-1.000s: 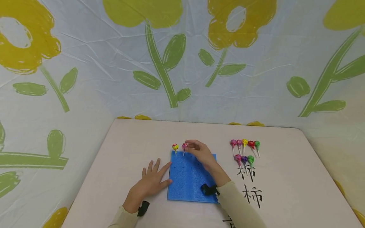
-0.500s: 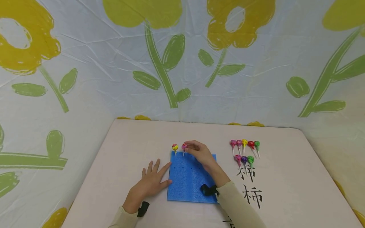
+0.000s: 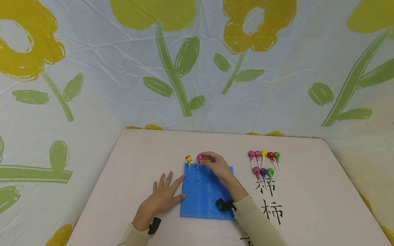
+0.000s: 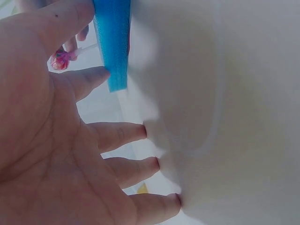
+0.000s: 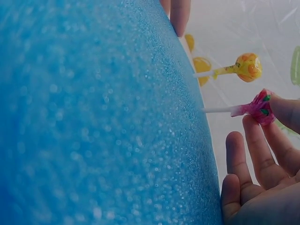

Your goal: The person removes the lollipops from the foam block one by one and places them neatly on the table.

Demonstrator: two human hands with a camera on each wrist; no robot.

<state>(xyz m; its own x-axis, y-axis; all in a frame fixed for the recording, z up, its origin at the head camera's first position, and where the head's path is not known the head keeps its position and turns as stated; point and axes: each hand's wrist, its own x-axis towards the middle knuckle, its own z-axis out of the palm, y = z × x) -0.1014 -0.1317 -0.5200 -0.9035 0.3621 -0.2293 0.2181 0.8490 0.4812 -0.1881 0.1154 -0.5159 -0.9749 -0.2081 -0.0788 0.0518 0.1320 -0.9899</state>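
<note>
A blue foam board [image 3: 200, 198] with small holes lies on the table. Near its far edge, my right hand [image 3: 219, 168] pinches the wrapped head of a pink lollipop [image 5: 262, 108] between thumb and fingers. That lollipop's white stick stands upright, its lower end at the board. To its left a yellow lollipop [image 3: 188, 159] stands in the board untouched, also plain in the right wrist view [image 5: 248, 67]. My left hand [image 3: 164, 194] is spread beside the board's left side; its thumb and index fingertip touch the board's edge, and the other fingertips rest on the table [image 4: 243, 140].
To the right, several wrapped lollipops lie in two rows, among them a red lollipop [image 3: 270, 155] and a purple lollipop [image 3: 263, 172]. Black printed characters [image 3: 273, 212] mark the pale tabletop below them. A flower-patterned cloth [image 3: 209, 112] hangs behind the table.
Almost nothing differs. My right hand keeps its pinch on the pink lollipop, and the left hand stays at the board's side. The head view has shifted very slightly.
</note>
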